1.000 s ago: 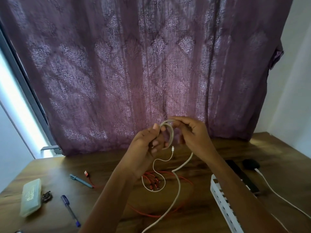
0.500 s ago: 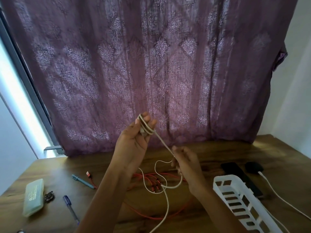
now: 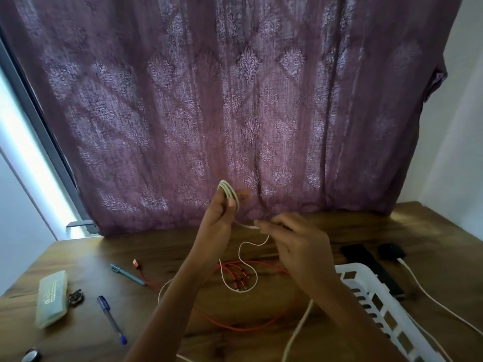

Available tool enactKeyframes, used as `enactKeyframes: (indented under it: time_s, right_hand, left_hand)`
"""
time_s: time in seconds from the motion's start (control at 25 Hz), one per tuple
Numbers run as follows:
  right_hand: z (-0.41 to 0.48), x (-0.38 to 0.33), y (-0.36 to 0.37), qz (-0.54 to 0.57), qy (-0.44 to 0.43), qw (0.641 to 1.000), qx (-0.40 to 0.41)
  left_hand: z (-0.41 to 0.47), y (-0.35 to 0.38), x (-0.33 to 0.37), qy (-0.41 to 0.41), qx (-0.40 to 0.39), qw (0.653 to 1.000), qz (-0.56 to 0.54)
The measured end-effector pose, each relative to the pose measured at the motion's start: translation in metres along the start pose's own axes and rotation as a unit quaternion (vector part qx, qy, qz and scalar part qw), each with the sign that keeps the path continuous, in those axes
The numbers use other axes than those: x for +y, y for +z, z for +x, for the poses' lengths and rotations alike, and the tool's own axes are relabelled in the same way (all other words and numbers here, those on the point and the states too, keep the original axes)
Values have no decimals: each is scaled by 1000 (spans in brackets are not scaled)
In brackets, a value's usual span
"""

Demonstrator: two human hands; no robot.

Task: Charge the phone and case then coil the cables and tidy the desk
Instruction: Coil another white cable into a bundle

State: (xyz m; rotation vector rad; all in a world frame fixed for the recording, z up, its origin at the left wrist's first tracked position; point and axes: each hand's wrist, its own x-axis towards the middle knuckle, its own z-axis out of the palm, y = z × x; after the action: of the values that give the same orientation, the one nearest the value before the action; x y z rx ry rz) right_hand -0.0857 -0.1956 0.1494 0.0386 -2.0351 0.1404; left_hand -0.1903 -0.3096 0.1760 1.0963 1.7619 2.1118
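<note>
Above the middle of the desk (image 3: 326, 226), a few loops of the white cable (image 3: 229, 195) are held raised in front of the curtain (image 3: 235, 100). The loops are gripped by the left hand (image 3: 218, 220), with thumb and fingers curled round them and the forearm angled steeply upward. From the coil a short run of cable is led across to the right hand (image 3: 295, 241), held lower and just beside it, palm down. There the strand appears to be pinched at the fingertips (image 3: 258, 223), though some blur is present. The loose remainder hangs to the desk and is draped across the connectors of the red cable (image 3: 235, 326).

A snag is judged the main risk: if the slack is drawn up quickly, the red cable could be caught and dragged along. The loops could also be let slip from the left hand if the strand is pulled too tight, and the coil would be undone.

To the right, a white basket (image 3: 366, 288) and a dark phone (image 3: 366, 267) are seen lying on the desk.
</note>
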Motion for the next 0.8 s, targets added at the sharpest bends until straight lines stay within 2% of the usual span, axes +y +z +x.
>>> enactKeyframes:
  time_s: [0.12,0.24,0.48,0.64,0.8]
  right_hand:
    - [23,7,-18,5,-86,996,19]
    - [42,17,-26,25,-104,994,5]
    - [63,34,-22,138,32,990,-20]
    - [57,30,-13,262,135,954,-55]
    - [39,31,0,299,224,927,-36]
  left_hand:
    - [-9,5,-1,-16,-70,997,14]
    - [-17,9,2,-32,-141,989,16]
    - [-16,14,21,-99,-157,970,-158]
    - [-13,12,29,-123,-148,938,-289]
    - [-11,6,28,-124,-122,896,-409]
